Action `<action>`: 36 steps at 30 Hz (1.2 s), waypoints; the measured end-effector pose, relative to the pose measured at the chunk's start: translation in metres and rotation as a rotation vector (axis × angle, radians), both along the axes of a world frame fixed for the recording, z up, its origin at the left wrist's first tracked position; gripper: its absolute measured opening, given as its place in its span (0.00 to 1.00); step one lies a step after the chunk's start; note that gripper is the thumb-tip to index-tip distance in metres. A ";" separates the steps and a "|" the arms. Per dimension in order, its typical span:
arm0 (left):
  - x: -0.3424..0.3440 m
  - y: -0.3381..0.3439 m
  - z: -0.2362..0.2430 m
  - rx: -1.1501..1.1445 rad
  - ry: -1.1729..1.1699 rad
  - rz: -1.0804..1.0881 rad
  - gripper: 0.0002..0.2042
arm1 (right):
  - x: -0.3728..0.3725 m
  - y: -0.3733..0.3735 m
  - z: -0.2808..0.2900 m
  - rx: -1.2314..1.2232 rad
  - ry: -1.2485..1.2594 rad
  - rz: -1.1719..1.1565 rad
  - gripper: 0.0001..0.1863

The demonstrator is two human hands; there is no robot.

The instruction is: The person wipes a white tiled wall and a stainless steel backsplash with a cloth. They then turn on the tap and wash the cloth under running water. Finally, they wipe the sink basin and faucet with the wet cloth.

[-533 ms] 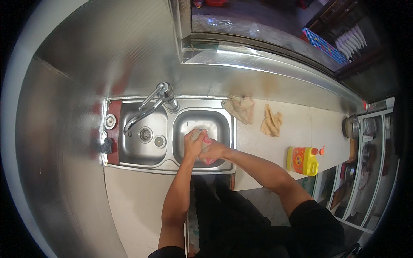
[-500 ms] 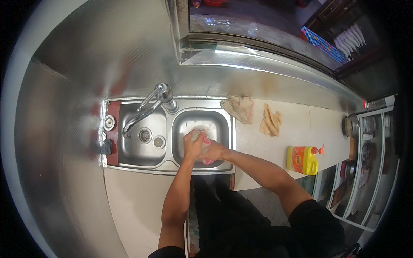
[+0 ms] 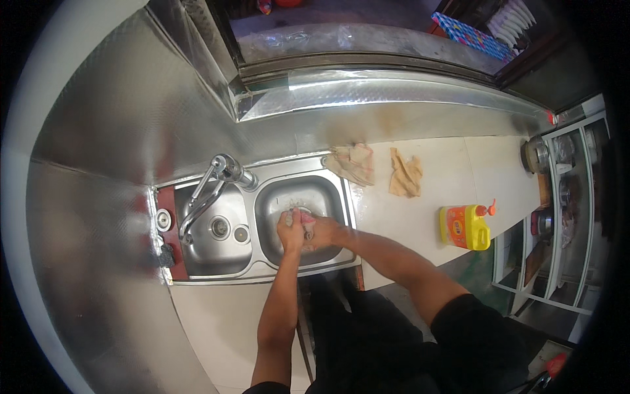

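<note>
Both my hands are together over the right basin [image 3: 274,194] of a steel double sink. Between them is a crumpled, wet-looking pink and whitish cloth [image 3: 308,220]. My left hand [image 3: 289,233] closes round its left side, and my right hand [image 3: 326,233] grips it from the right. The fingers wrap over much of the cloth, so its full shape is hidden.
A chrome faucet [image 3: 230,169] hangs over the left basin [image 3: 209,253], next to a drain strainer [image 3: 163,220]. On the right counter lie a checked cloth [image 3: 354,164], a tan cloth [image 3: 405,173] and a yellow pump bottle [image 3: 464,227]. White-framed shelves [image 3: 581,177] stand beyond.
The view has shifted and tilted slightly. My hands remain closed on the cloth over the right basin; less of its pink part hangs below them now.
</note>
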State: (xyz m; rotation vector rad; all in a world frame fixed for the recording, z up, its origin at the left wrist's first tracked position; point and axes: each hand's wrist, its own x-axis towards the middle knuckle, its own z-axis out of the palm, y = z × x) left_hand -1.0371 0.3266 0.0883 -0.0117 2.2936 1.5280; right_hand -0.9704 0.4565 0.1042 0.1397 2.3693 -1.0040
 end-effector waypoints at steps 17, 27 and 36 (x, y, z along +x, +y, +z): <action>0.020 -0.061 0.040 0.349 -0.491 0.247 0.24 | 0.030 0.176 0.032 0.542 0.246 -0.643 0.13; 0.029 -0.059 0.057 0.355 -0.476 0.273 0.27 | 0.150 0.178 0.139 -0.249 0.952 -1.432 0.05; 0.038 -0.049 0.063 0.337 -0.453 0.220 0.27 | 0.175 0.168 0.154 0.006 0.940 -1.390 0.07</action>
